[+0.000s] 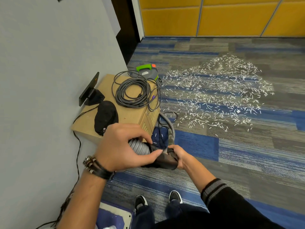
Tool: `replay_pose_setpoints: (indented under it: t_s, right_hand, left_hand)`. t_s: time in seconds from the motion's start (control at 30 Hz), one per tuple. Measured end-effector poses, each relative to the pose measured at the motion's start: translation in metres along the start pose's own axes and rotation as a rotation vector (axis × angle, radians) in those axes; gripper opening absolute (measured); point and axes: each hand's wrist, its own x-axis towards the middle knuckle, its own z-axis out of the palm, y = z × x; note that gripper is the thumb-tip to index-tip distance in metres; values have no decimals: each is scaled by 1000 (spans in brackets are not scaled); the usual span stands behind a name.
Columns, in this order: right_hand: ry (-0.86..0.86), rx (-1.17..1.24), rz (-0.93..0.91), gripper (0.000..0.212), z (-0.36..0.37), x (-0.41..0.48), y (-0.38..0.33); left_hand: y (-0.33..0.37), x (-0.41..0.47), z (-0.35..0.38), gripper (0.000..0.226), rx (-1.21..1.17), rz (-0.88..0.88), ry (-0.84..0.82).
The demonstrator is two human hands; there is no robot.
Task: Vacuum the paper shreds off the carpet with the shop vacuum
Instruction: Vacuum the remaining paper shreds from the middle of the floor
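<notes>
White paper shreds (214, 95) lie scattered over the blue and grey carpet (247, 154) ahead and to the right. The grey and green shop vacuum (145, 72) stands on the floor behind a low wooden box. Its ribbed grey hose (138, 147) ends in a black cuff (152, 148), which my left hand (125, 146) grips from above. My right hand (177, 156) holds a black nozzle tube (165, 160) against that cuff. A second stretch of hose (170, 134) curves away behind my hands toward the vacuum.
The wooden box (130, 113) against the left wall carries a coiled grey cable (132, 93), a black cap (105, 116) and a black stand (90, 91). A thin black cord (77, 146) runs down the wall. My shoes (175, 197) stand below. Yellow wall panels (214, 17) close the far side.
</notes>
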Motion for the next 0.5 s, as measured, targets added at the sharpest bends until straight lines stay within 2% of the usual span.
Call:
replay_pose_setpoints:
  t_s: [0.13,0.2,0.23,0.33,0.43,0.5]
  right_hand:
    - [7,21,40,34,-4,-1,15]
    - [5,20,57,43,-9,-4,14]
    - [-6,26,56,43,-11,-5,11]
    - [-66,32,29,20,-11,-13,4]
    - [-88,71,8,18,-8,-15,0]
    - [-118,55,5,24,-7,-18,-4]
  left_hand:
    - [6,-3,-1,34,-28,4,-11]
    - [9,-1,-4,34,-21,21,-1]
    - [11,1,-7,35,-12,28,12]
    - [12,6,-20,34,19,45,83]
    - [12,8,-28,36,43,62,96]
    - [13,9,-23,36,50,76,68]
